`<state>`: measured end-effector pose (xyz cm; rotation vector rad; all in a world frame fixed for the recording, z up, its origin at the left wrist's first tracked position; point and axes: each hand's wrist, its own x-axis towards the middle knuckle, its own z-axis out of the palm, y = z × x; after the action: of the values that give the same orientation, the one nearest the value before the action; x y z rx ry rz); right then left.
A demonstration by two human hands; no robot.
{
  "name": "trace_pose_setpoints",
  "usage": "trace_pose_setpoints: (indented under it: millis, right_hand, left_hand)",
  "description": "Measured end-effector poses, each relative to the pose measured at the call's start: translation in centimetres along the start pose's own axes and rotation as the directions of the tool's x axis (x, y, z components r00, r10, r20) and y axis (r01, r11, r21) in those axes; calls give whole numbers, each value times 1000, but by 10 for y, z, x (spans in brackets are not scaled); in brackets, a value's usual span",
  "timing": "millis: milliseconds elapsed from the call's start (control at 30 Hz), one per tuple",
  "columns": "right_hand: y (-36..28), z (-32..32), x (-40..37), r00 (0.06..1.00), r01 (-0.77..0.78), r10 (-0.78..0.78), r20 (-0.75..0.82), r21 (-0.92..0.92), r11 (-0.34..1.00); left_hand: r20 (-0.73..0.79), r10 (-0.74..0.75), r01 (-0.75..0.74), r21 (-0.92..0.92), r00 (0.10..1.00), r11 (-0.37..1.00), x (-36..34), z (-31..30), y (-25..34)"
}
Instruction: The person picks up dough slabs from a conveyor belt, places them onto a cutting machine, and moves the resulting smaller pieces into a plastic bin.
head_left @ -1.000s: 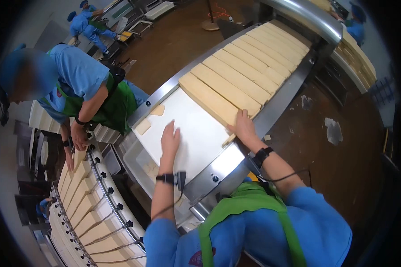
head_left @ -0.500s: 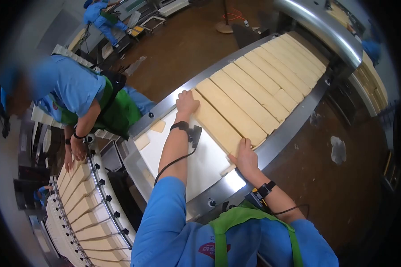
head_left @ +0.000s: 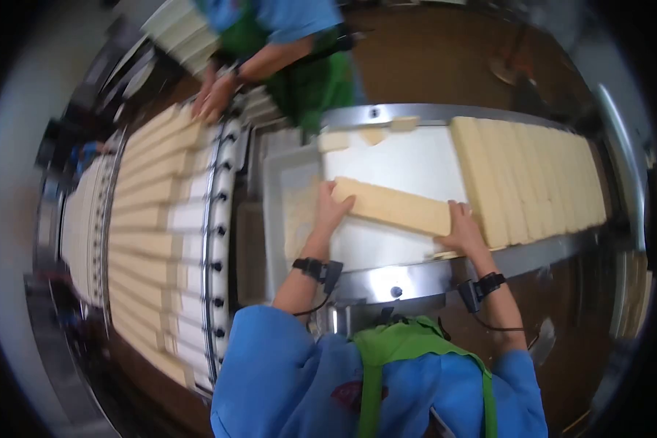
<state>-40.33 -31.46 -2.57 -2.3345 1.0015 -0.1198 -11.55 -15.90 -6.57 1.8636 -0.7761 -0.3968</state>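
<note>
A long pale-yellow slab (head_left: pixel 393 206) is held by its two ends over the white belt surface (head_left: pixel 416 164). My left hand (head_left: pixel 333 209) grips its left end, thumb on top. Around the right end, the fingers of my right hand (head_left: pixel 463 230) are closed. The slab tilts slightly, its left end farther from me. To the right, a row of similar slabs (head_left: pixel 525 182) lies side by side on the conveyor. Small cut pieces (head_left: pixel 334 141) rest at the belt's far left corner.
A metal rail (head_left: pixel 387 285) edges the near side of the belt. A pale bin (head_left: pixel 274 204) adjoins its left end. Farther left, a second conveyor carries several slabs (head_left: pixel 139 255) between dividers. A co-worker's hands (head_left: pixel 215 95) are at its far end.
Both hands have moved left with one slab, separating it from the row. The view has turned, bringing the left conveyor and the co-worker's hands closer to the middle.
</note>
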Motion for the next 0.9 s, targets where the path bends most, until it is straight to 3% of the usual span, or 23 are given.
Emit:
trace_pose_setpoints:
  millis: [100, 200, 233, 333, 433, 467, 567, 600, 700, 800, 900]
  right_hand:
    - [-57, 21, 10, 971, 206, -208, -116, -35, 978]
    - [-141, 45, 2, 887, 416, -417, -198, -50, 908]
    - [-172, 55, -6, 880, 453, -448, -158, -7, 891]
    - [-259, 87, -38, 812, 503, -571, 124, 346, 792]
    - [-326, 140, -81, 641, 541, -728, 243, 530, 653]
    - [-345, 159, -96, 605, 443, -722, 335, 612, 655]
    - [-394, 204, -150, 455, 2, -656, 602, 736, 677]
    - [-410, 213, -168, 376, -174, -604, 703, 693, 699]
    - [-440, 234, -204, 277, -386, -553, 786, 618, 685]
    - [-461, 239, -219, 238, -370, -562, 792, 609, 701]
    - [-473, 238, -221, 245, -340, -543, 803, 596, 728]
  left_hand:
    - [-236, -185, 122, -258, 954, 958, -25, -59, -2]
    - [-526, -42, -60, -175, 849, 983, -58, -152, -25]
    - [-599, -24, -38, -90, 800, 995, -77, -189, -23]
    - [-795, 67, 125, 177, 603, 976, -152, -309, -6]
    - [-845, -71, 149, 10, 530, 989, -239, -425, -43]
    - [-850, -114, 134, -52, 514, 990, -267, -454, -52]
    - [-778, -299, 139, -268, 552, 953, -335, -512, -81]
    - [-767, -293, 217, -204, 571, 955, -351, -527, -101]
    - [-707, -306, 429, -4, 638, 903, -384, -550, -148]
    - [-540, -284, 578, 515, 793, 633, -381, -564, -153]
    - [-370, -272, 456, 774, 888, 438, -380, -579, -120]
